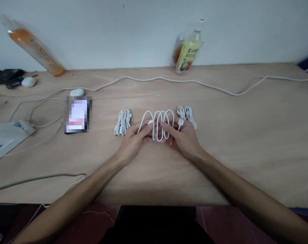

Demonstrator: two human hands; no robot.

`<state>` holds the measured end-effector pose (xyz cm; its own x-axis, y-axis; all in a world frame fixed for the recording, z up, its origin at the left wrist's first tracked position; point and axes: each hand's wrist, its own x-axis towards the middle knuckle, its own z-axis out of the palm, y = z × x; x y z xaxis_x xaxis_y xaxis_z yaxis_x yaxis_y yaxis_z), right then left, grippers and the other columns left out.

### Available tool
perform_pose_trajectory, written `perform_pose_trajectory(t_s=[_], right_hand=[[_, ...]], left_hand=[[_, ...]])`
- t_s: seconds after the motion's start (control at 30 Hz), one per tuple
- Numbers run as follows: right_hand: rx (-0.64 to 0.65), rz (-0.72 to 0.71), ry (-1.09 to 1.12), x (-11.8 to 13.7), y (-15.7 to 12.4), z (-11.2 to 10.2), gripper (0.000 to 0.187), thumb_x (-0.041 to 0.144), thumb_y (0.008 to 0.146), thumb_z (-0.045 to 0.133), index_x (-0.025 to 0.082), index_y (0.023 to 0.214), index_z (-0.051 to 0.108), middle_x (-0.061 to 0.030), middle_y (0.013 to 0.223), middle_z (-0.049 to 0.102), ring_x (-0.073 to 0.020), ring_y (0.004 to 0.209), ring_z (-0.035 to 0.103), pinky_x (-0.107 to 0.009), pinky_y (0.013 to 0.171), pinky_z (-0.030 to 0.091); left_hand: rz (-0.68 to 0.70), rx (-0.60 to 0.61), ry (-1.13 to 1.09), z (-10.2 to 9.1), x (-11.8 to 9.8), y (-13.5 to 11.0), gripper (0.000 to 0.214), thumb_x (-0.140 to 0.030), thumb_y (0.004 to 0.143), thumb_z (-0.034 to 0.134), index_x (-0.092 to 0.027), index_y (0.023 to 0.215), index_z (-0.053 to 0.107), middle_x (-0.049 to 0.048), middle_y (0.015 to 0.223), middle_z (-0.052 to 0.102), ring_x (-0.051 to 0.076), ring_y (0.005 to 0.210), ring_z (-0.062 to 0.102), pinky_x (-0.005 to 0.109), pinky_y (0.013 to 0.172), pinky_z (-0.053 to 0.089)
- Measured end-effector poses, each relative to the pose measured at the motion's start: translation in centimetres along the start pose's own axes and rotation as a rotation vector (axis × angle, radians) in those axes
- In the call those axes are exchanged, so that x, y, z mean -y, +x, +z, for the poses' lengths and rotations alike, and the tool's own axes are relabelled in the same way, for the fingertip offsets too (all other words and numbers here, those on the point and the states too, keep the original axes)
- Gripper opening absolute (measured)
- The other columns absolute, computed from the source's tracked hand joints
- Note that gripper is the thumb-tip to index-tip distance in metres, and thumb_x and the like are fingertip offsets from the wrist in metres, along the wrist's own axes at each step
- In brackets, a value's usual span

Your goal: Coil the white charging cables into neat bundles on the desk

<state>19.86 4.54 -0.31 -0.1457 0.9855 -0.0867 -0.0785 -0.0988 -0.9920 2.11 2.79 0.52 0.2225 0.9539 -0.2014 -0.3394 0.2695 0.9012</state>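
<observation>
A white USB charging cable (pixel 158 135) hangs in loose loops between my two hands, above the wooden table. My left hand (pixel 133 140) pinches it near one small plug, thumb on top. With its thumb pressed on the loops, my right hand (pixel 185 137) grips the other side, and the larger USB plug (pixel 181 122) shows beside that hand. Just beyond my left hand lies a bundle of tied white cables (pixel 122 122). Past my right hand rest more coiled white cables (pixel 190 117), partly hidden behind it. The fingers under the loops are partly covered.
A phone (pixel 77 115) and a white earbud case (pixel 77 92) lie to the left. A long white cord (pixel 159 78) crosses the table's back. An orange drink bottle (pixel 37 52) and a yellow drink bottle (pixel 188 52) stand by the wall. White packaging (pixel 6 135) sits far left.
</observation>
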Motion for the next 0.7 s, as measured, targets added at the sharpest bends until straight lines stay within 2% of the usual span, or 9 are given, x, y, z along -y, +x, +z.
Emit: perform_pose_trajectory(t_s=[0.1, 0.2, 0.3, 0.4, 0.47, 0.6, 0.7], right_hand=[[0.005, -0.006, -0.005, 0.01, 0.02, -0.05, 0.035, 0.057, 0.084, 0.086, 0.023, 0.088, 0.077, -0.0010, 0.068, 0.074, -0.0182, 0.052, 0.068, -0.026, 0.040, 0.045], [0.026, 0.010, 0.003, -0.05, 0.03, -0.09, 0.035, 0.056, 0.084, 0.086, 0.023, 0.089, 0.076, -0.0010, 0.069, 0.074, -0.0180, 0.052, 0.069, -0.026, 0.040, 0.044], [0.029, 0.009, 0.022, -0.10, 0.04, -0.10, 0.035, 0.056, 0.083, 0.087, 0.023, 0.087, 0.075, 0.0001, 0.067, 0.073, -0.0173, 0.051, 0.068, -0.025, 0.040, 0.043], [0.012, 0.004, 0.028, -0.11, 0.06, -0.08, 0.034, 0.055, 0.083, 0.087, 0.023, 0.086, 0.074, 0.0009, 0.065, 0.071, -0.0168, 0.050, 0.067, -0.026, 0.040, 0.044], [0.004, 0.006, 0.027, -0.08, 0.06, -0.07, 0.034, 0.054, 0.083, 0.087, 0.023, 0.087, 0.074, 0.0009, 0.065, 0.071, -0.0167, 0.050, 0.067, -0.026, 0.040, 0.044], [-0.010, 0.007, 0.023, -0.07, 0.06, -0.09, 0.033, 0.053, 0.082, 0.087, 0.023, 0.087, 0.075, 0.0016, 0.063, 0.069, -0.0165, 0.048, 0.066, -0.026, 0.039, 0.044], [-0.018, 0.006, 0.027, -0.20, 0.08, -0.13, 0.035, 0.054, 0.081, 0.088, 0.022, 0.087, 0.075, 0.0024, 0.062, 0.068, -0.0160, 0.047, 0.065, -0.025, 0.038, 0.043]], left_hand=[[0.098, -0.002, 0.172, 0.14, -0.16, -0.19, 0.017, -0.029, 0.099, 0.077, -0.021, 0.106, 0.090, 0.0074, 0.100, 0.086, 0.026, 0.095, 0.078, 0.036, 0.090, 0.061], [0.141, -0.012, 0.234, 0.16, -0.40, -0.28, 0.017, -0.025, 0.099, 0.075, -0.023, 0.099, 0.092, 0.0068, 0.094, 0.083, 0.023, 0.089, 0.073, 0.033, 0.083, 0.058], [0.165, -0.022, 0.301, -0.02, -0.67, -0.28, 0.019, -0.022, 0.098, 0.074, -0.023, 0.094, 0.092, 0.0073, 0.094, 0.082, 0.023, 0.092, 0.070, 0.032, 0.087, 0.055], [0.160, -0.031, 0.337, -0.25, -0.81, -0.27, 0.015, -0.024, 0.096, 0.078, -0.024, 0.093, 0.093, 0.0066, 0.093, 0.082, 0.023, 0.093, 0.069, 0.034, 0.093, 0.052], [0.140, -0.062, 0.324, -0.39, -0.78, -0.23, 0.011, -0.025, 0.092, 0.083, -0.024, 0.097, 0.093, 0.0055, 0.090, 0.083, 0.022, 0.088, 0.068, 0.034, 0.088, 0.052], [0.072, -0.134, 0.266, -0.59, -0.63, -0.11, 0.018, -0.028, 0.083, 0.092, -0.022, 0.101, 0.091, 0.0045, 0.085, 0.082, 0.019, 0.077, 0.066, 0.031, 0.074, 0.050], [0.060, -0.140, 0.211, -0.65, -0.58, -0.02, 0.021, -0.030, 0.077, 0.097, -0.021, 0.095, 0.090, 0.0049, 0.086, 0.083, 0.018, 0.080, 0.069, 0.030, 0.076, 0.052]])
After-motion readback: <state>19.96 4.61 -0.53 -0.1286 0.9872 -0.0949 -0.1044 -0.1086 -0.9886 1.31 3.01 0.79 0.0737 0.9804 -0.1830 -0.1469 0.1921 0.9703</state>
